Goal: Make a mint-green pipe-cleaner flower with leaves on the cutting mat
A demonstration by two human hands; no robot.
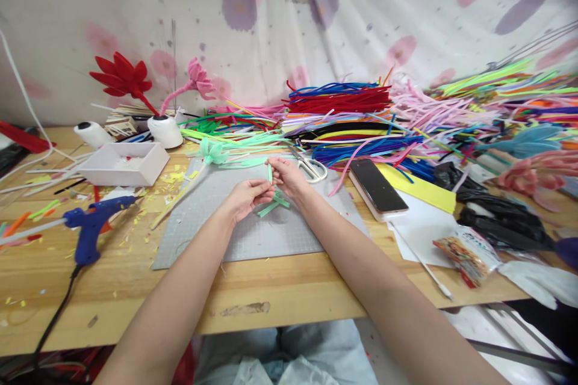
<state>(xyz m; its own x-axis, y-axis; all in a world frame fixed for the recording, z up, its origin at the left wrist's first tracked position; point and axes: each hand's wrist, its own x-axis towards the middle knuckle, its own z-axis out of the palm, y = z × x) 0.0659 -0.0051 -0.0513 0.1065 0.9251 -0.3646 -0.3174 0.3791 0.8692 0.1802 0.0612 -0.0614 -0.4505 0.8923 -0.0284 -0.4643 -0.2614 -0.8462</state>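
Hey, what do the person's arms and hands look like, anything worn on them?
The left arm and right arm are bare, no sleeves in view. The left hand and right hand are ungloved. No watch, bracelet or marking shows; finer detail is too small to tell.

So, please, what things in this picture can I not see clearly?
All in the head view:
- Gripped parts of the mint-green strip: hidden by the left hand and right hand.
- White glove: cut off by the right edge.
- Packet: print too blurred.
- Bits in the white box: too small.
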